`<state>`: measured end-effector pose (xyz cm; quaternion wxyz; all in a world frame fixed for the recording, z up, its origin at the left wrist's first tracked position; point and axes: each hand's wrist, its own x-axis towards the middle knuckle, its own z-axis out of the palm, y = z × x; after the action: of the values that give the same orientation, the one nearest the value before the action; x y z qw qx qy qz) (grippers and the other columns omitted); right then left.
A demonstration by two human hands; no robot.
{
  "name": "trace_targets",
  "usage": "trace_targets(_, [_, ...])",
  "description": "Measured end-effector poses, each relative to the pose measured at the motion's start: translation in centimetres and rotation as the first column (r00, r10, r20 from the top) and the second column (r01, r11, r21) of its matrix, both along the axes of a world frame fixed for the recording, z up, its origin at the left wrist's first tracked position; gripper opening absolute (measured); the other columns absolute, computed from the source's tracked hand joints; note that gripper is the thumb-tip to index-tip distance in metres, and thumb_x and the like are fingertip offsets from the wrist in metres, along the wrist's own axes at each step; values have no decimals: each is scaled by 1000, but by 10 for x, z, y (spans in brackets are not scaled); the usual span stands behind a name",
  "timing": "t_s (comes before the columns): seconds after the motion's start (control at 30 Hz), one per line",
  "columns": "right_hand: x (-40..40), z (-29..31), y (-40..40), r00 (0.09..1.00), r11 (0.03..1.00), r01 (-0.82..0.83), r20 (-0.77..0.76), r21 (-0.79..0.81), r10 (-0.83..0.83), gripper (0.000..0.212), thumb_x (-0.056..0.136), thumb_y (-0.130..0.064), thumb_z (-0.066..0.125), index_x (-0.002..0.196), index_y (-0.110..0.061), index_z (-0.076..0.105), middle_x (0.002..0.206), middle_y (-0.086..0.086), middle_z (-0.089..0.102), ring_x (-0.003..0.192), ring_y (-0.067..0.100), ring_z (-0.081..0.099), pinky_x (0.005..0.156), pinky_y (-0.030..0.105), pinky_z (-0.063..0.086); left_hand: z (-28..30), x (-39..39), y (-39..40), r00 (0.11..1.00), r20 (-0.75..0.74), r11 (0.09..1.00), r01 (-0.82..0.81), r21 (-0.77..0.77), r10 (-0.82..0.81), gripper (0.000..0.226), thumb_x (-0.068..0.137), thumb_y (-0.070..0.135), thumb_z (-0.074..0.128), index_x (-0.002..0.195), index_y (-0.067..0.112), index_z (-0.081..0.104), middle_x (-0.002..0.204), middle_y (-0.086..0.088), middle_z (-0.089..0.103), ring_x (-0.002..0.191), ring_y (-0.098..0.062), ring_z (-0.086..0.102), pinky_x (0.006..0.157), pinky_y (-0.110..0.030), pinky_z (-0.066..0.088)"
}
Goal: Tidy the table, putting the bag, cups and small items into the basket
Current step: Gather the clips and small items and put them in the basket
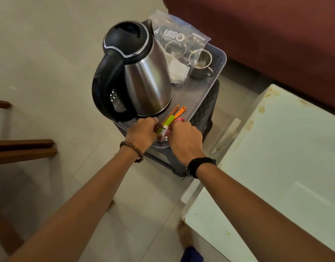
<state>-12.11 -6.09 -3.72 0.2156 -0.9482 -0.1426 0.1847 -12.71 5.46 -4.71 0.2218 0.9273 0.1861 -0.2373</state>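
A shallow grey basket (218,61) sits on a dark stool. In it stand a steel kettle (144,76), a clear plastic bag (179,38) printed URGO at the far end, a steel cup (200,62) and a glass cup (177,59) seen through the bag. At the near end lie small items: green and orange clips (175,114), something pink and a small white tube (165,130). My left hand (142,132) and my right hand (184,138) are both curled over these small items at the basket's near rim; what each holds is hidden.
A white table (276,167) stands to the right, its top stained near the far edge. A dark red sofa (266,35) fills the back right. Wooden chair parts (24,150) stand at left. My bare foot (184,235) is on the tiled floor.
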Motion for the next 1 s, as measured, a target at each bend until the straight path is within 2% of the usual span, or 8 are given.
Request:
trace_targets(0.07, [-4,0,-9,1000,992,25,3,124,-26,19,96,-11,44,105,-9,61,102,11,67,89,27,63,73,33,49,2,-9,-5,998,54,1000,25,10,-25,23,84,19,63,106,15,60,106,-7,67,101,-26,62,86,-39,52])
trace_targets(0.17, [-12,5,-42,988,927,119,49,355,-145,19,94,-13,46,103,-16,63,102,4,67,87,21,61,73,34,51,10,-28,-27,945,326,999,-37,1,35,19,86,17,59,105,16,62,105,-4,67,96,-23,62,78,-31,49])
trace_targets(0.3, [-34,2,-110,945,860,290,14,419,-325,15,92,-14,50,98,-18,63,99,-1,67,84,16,61,71,31,49,23,-49,-90,851,520,982,25,-187,78,14,85,7,58,96,11,66,97,-5,68,85,-12,59,75,-9,39])
trace_targets(0.37, [-49,-6,-159,910,832,396,-43,389,-413,13,92,-16,51,96,-21,63,99,-6,68,79,8,58,68,10,41,25,-62,-142,872,477,933,75,-351,109,14,86,7,57,93,17,65,90,4,66,79,0,58,73,-5,41])
trace_targets(0.43, [-67,-14,-211,872,807,482,-94,340,-481,14,91,-15,52,95,-24,63,100,-10,67,70,0,51,64,4,35,22,-76,-199,912,385,875,64,-480,145,16,88,9,55,90,24,62,86,11,65,79,3,60,72,-5,44])
trace_targets(0.53, [-100,-22,-295,797,748,602,-156,279,-583,16,90,-14,53,94,-27,63,99,-13,67,60,-6,46,64,18,36,9,-91,-290,958,269,816,75,-573,101,18,88,11,54,88,29,57,83,16,61,79,7,58,70,-2,43])
trace_targets(0.7, [-165,-26,-440,635,604,769,-136,208,-761,14,90,-17,55,94,-27,63,92,-15,68,59,-6,50,64,22,39,-6,-122,-440,968,206,745,240,-623,-140,12,87,9,55,85,20,61,79,11,62,75,2,58,65,-2,41])
trace_targets(1.0, [-305,-21,-669,193,172,972,-125,158,-973,9,90,-24,55,93,-30,62,86,-14,65,55,16,62,55,29,48,-10,-212,-681,819,221,537,525,-660,-529,12,86,10,58,82,22,60,75,19,60,72,10,57,65,0,41])
